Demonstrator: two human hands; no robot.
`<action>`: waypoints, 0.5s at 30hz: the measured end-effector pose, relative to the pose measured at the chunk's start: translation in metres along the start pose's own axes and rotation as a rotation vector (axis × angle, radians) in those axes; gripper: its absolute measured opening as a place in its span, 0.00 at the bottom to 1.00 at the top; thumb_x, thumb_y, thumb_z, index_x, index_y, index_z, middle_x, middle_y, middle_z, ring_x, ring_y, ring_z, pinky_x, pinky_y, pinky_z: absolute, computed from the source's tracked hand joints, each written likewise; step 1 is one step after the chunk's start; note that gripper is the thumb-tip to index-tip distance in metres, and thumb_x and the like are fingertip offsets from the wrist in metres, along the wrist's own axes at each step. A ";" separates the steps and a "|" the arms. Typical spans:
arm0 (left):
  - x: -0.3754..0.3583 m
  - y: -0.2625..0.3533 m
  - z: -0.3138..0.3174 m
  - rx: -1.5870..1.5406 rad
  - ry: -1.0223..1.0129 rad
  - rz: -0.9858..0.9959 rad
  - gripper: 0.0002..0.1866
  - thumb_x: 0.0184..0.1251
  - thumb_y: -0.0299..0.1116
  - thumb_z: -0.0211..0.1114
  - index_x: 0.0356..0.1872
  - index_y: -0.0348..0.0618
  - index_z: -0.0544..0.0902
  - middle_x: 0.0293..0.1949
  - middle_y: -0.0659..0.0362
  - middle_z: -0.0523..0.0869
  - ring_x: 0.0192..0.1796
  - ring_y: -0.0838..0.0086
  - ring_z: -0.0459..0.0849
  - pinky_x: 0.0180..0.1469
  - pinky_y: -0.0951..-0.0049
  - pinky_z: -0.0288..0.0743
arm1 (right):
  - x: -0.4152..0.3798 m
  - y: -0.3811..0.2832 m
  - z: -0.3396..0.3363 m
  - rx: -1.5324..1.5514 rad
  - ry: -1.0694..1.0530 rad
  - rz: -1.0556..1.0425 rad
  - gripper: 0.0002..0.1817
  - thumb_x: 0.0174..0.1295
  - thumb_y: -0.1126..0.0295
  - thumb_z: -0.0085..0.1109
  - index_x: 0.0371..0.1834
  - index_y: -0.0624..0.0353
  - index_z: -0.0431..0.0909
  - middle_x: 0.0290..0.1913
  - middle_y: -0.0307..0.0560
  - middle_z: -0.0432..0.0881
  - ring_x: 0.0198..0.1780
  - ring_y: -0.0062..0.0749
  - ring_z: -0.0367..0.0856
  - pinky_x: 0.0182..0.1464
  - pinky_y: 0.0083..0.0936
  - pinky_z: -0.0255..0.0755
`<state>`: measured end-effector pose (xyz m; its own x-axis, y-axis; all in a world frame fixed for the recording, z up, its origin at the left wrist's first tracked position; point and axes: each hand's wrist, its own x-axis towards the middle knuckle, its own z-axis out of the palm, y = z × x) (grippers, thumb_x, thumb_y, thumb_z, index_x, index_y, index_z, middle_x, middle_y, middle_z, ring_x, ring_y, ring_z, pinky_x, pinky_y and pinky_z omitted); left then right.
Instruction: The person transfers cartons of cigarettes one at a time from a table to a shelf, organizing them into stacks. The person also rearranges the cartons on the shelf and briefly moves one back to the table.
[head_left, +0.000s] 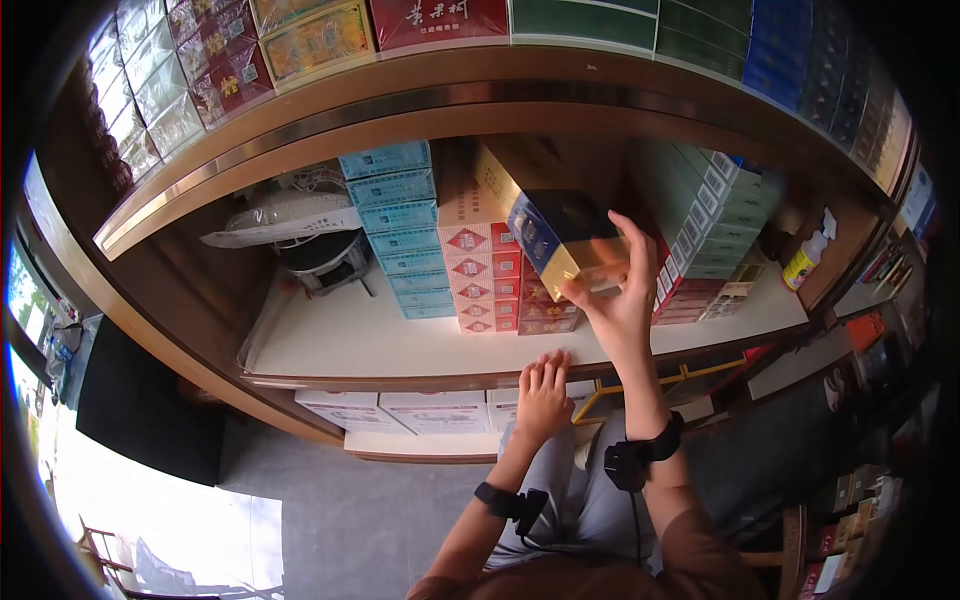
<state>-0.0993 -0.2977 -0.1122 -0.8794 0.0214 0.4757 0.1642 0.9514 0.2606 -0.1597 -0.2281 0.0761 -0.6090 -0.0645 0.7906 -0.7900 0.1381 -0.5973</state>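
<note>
My right hand (622, 305) grips the near end of a long blue and gold carton (548, 240), thumb on one side and fingers on the other. This carton lies tilted, its far end reaching back into the shelf above a stack of dark red cartons (548, 312). Just left of it stands a stack of red and white cartons (480, 268). Down at the front edge of the white shelf board (340, 345), my left hand (545, 395) rests with its fingers laid out and nothing in them.
Blue cartons (405, 240) form a tall stack at left, beside a round appliance (328, 262) and plastic packaging. Pale green cartons (715, 235) stand at right, near a spray bottle (808, 255). White boxes (430, 412) sit below. An upper shelf edge (480, 88) overhangs everything.
</note>
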 end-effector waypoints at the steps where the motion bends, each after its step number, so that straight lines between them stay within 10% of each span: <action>1: 0.000 0.000 0.000 0.001 0.001 0.000 0.40 0.37 0.35 0.61 0.59 0.41 0.59 0.57 0.55 0.64 0.59 0.63 0.60 0.61 0.61 0.49 | 0.005 0.002 0.007 -0.004 0.014 -0.015 0.34 0.43 0.62 0.68 0.53 0.60 0.64 0.44 0.49 0.67 0.41 0.34 0.73 0.42 0.25 0.71; 7: -0.001 -0.002 0.001 0.000 0.004 0.015 0.43 0.35 0.36 0.62 0.60 0.42 0.58 0.57 0.55 0.63 0.58 0.63 0.61 0.61 0.61 0.48 | 0.033 0.013 0.049 0.139 -0.150 -0.104 0.16 0.53 0.71 0.58 0.46 0.57 0.72 0.43 0.48 0.75 0.41 0.35 0.77 0.43 0.25 0.71; 15: -0.001 -0.003 0.003 0.029 -0.010 0.020 0.32 0.52 0.40 0.51 0.60 0.41 0.58 0.58 0.54 0.63 0.59 0.60 0.60 0.60 0.60 0.49 | 0.049 0.027 0.065 0.133 -0.271 -0.153 0.19 0.60 0.72 0.47 0.55 0.53 0.61 0.48 0.54 0.74 0.48 0.51 0.73 0.45 0.33 0.68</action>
<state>-0.0999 -0.2994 -0.1156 -0.8804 0.0436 0.4723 0.1690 0.9592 0.2266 -0.2154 -0.2916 0.0896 -0.4656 -0.3370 0.8183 -0.8650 -0.0220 -0.5012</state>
